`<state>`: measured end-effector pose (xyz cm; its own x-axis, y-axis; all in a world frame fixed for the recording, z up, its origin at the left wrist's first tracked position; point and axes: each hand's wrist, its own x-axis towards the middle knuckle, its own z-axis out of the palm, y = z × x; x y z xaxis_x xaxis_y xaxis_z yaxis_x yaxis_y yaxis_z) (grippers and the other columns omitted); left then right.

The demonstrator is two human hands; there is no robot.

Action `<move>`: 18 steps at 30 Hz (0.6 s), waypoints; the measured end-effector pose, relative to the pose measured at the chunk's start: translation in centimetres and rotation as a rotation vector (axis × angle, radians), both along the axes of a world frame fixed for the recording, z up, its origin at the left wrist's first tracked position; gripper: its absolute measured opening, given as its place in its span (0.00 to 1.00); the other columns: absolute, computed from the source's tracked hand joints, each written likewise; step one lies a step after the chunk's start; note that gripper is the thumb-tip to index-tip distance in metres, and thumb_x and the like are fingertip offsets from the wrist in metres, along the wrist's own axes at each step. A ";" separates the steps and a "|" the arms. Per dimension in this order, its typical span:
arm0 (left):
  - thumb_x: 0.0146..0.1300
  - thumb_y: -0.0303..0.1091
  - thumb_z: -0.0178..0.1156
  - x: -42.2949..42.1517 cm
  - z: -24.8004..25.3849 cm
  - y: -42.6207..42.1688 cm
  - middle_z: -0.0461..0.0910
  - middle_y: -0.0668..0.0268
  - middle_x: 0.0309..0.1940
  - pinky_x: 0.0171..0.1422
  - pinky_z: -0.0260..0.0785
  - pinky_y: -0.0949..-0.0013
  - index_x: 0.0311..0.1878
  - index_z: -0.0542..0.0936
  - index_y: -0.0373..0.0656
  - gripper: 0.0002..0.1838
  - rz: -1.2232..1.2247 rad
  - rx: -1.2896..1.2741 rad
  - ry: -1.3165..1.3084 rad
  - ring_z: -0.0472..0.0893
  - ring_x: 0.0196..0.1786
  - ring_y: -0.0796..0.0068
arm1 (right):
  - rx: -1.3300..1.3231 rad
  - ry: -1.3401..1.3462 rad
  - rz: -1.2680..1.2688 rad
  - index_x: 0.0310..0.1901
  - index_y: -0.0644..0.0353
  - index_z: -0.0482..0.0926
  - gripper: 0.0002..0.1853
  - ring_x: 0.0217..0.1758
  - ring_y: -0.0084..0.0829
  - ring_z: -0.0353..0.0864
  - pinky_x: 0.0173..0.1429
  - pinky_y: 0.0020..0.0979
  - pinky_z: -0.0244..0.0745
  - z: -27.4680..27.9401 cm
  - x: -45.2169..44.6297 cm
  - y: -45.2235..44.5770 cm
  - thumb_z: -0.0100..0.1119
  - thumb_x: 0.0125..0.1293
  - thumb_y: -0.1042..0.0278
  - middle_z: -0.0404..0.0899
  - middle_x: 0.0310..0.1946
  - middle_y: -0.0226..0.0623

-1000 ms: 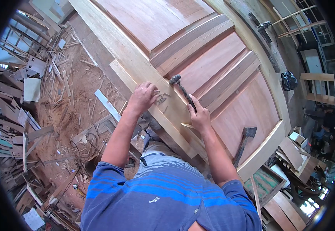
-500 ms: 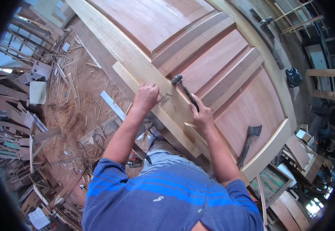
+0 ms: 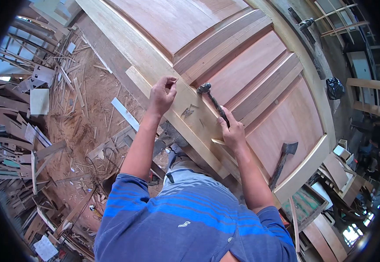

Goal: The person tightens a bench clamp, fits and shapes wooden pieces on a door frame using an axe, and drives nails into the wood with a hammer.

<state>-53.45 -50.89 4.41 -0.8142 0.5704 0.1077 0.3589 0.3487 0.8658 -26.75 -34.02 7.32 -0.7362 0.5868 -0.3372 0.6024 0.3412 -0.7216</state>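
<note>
My right hand [image 3: 233, 131] is wrapped round the dark handle of a hammer [image 3: 216, 104]. Its metal head rests at or just over the inner edge of the pale wooden door frame [image 3: 155, 56]. Above the frame, my left hand [image 3: 163, 94] has thumb and forefinger pinched together on a tiny light thing, seemingly a nail [image 3: 176, 80]. A small heap of loose nails [image 3: 188, 111] lies on the frame between the two hands. Along the frame's near edge runs a narrow wood strip [image 3: 139, 81].
A hatchet [image 3: 282, 163] lies on the lower door panel [image 3: 286, 118]. Another hammer [image 3: 305, 25] and a black plastic bag [image 3: 334, 88] are beyond the door. Sawdust and offcuts cover the floor [image 3: 74, 126] at left, with stacked boards [image 3: 13, 144] further out.
My left hand has lifted off the frame near the nails and turned, fingers now pinched and raised. My right hand still grips the hammer in nearly the same place. The view has shifted slightly.
</note>
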 end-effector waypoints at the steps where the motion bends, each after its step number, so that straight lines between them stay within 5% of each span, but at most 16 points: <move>1: 0.71 0.24 0.70 -0.1 0.1 0.0 0.92 0.52 0.42 0.51 0.85 0.60 0.53 0.88 0.37 0.10 -0.034 0.000 -0.027 0.92 0.42 0.61 | -0.002 -0.004 -0.003 0.79 0.39 0.76 0.27 0.51 0.61 0.92 0.54 0.55 0.85 -0.1 0.0 0.0 0.60 0.83 0.50 0.90 0.42 0.61; 8: 0.71 0.23 0.72 -0.3 0.9 -2.2 0.93 0.55 0.42 0.52 0.85 0.63 0.53 0.88 0.38 0.09 -0.313 -0.171 -0.019 0.93 0.44 0.65 | 0.021 -0.045 -0.010 0.79 0.40 0.77 0.27 0.51 0.60 0.93 0.55 0.53 0.85 0.2 -0.3 -0.3 0.63 0.82 0.52 0.91 0.43 0.59; 11: 0.71 0.22 0.71 -0.2 1.0 -2.2 0.93 0.54 0.43 0.52 0.85 0.63 0.51 0.88 0.37 0.08 -0.111 -0.049 -0.157 0.93 0.44 0.63 | 0.016 -0.012 -0.018 0.79 0.40 0.77 0.27 0.49 0.58 0.94 0.53 0.51 0.85 -0.2 -0.2 -0.3 0.63 0.82 0.52 0.91 0.42 0.58; 18: 0.73 0.21 0.67 -1.5 0.8 -0.5 0.90 0.55 0.46 0.52 0.85 0.59 0.52 0.88 0.40 0.08 -0.037 0.047 0.043 0.91 0.47 0.58 | 0.025 0.024 -0.024 0.78 0.40 0.77 0.26 0.46 0.56 0.94 0.51 0.51 0.84 -0.4 -0.2 -0.6 0.64 0.82 0.53 0.91 0.39 0.55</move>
<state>-54.97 -51.36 5.21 -0.7868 0.5935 0.1692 0.4078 0.2942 0.8644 -27.00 -34.64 6.95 -0.7296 0.6122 -0.3048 0.5935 0.3452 -0.7271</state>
